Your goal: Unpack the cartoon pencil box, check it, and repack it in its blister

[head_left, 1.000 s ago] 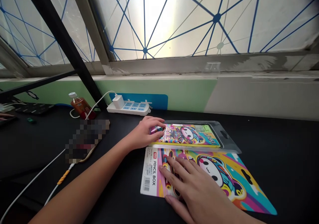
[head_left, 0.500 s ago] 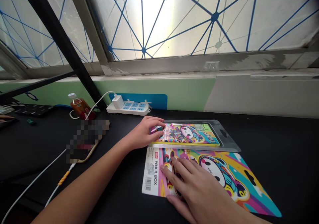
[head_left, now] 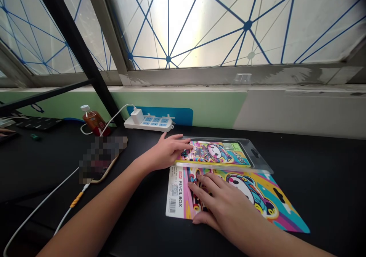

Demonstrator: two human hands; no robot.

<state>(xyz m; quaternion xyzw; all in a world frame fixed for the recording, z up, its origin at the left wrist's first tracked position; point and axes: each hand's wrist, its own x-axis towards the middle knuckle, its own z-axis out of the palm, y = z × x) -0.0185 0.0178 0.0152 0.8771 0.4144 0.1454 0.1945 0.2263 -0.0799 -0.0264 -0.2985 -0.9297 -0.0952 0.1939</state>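
A colourful pencil box (head_left: 217, 153) lies in its clear plastic blister tray (head_left: 257, 158) on the black table. In front of it lies the printed card insert (head_left: 257, 196) marked PENCIL BOX. My left hand (head_left: 167, 152) rests at the box's left end, fingers stretched along its edge and touching it. My right hand (head_left: 220, 201) lies flat on the card insert with fingers spread, pressing it onto the table.
A white power strip (head_left: 148, 122) with a plugged charger sits by the wall. A bottle of brown drink (head_left: 93, 120) stands left of it. A blurred object (head_left: 100, 158) with a white cable (head_left: 42, 205) lies to the left. The black table (head_left: 328, 180) extends right.
My left hand's fingers have uncurled from the box's left end and now lie stretched along it. My right hand has stayed pressed on the card, while the view shifted a little.
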